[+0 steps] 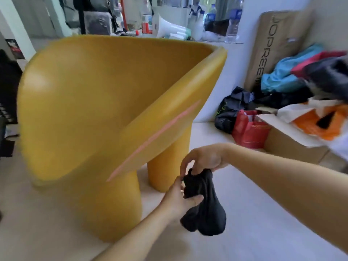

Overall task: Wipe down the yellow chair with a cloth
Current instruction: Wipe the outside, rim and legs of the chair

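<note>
A big yellow chair (98,102) with thick round legs fills the left and middle of the view, seen from its side and back. A pink streak (156,136) runs along its slanted side edge. To the right of the front leg, both hands hold a bunched black cloth (205,202) above the floor. My right hand (203,159) pinches the cloth's top from above. My left hand (178,198) grips its left side lower down. The cloth's lower part hangs free, apart from the chair.
A red bag (248,129) and a black bag (231,108) lie on the pale floor at right, beside an open cardboard box (293,146) piled with clothes. A tall carton (276,46) leans on the wall. Bottles and clutter stand behind the chair.
</note>
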A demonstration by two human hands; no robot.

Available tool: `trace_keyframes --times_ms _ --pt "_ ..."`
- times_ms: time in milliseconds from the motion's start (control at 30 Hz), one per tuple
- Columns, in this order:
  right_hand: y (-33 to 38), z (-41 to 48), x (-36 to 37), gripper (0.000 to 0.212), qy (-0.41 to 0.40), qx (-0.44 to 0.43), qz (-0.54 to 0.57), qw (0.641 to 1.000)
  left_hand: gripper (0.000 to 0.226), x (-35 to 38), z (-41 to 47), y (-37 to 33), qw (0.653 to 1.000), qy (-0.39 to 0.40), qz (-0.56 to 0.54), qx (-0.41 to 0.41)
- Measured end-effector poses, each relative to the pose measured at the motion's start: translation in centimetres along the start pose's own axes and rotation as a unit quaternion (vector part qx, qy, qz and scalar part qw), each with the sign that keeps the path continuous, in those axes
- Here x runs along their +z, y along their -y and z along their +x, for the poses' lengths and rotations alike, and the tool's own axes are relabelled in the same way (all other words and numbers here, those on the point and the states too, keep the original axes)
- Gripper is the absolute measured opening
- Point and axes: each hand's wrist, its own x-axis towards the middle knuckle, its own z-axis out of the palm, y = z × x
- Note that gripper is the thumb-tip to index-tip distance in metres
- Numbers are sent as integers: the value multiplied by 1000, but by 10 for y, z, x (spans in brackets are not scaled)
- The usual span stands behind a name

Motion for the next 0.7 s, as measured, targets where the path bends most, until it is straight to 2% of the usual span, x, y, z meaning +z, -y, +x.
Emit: trace_keyframes --times_ms 67,133,200,267,333,400,467,567,633,700 --pt "-12 -12 -2 23 1 57 16 998 49 8 9 1 991 84 -105 -26" --pt "-20 -30 -5 25 17 90 17 996 28 8 14 -3 980 121 -161 -10" --pt "-27 -52 -6 48 37 102 -26 994 27 10 22 -14 973 120 -195 17" --pt "-29 -68 -4 62 -2 86 -153 984 32 7 26 -29 971 115 -208 39" --pt "-37 -76 -6 45 -83 49 -220 971 39 -2 24 -43 962 157 -215 56" --pt "-51 -85 -12 19 -150 22 -168 974 47 -16 15 -51 950 245 -187 49" --pt "-67 -92 -19 19 -167 -4 -116 979 44 -27 6 -55 952 287 -100 30" --pt "-85 -94 -15 35 -130 -78 99 983 31 -32 -3 -56 973 229 20 37" --pt "-87 -87 -6 37 -112 -122 250 954 21 -22 -6 -57 984 137 82 83" --pt "-86 -77 -1 35 -135 -152 348 915 20 -8 -5 -59 992 16 56 113"
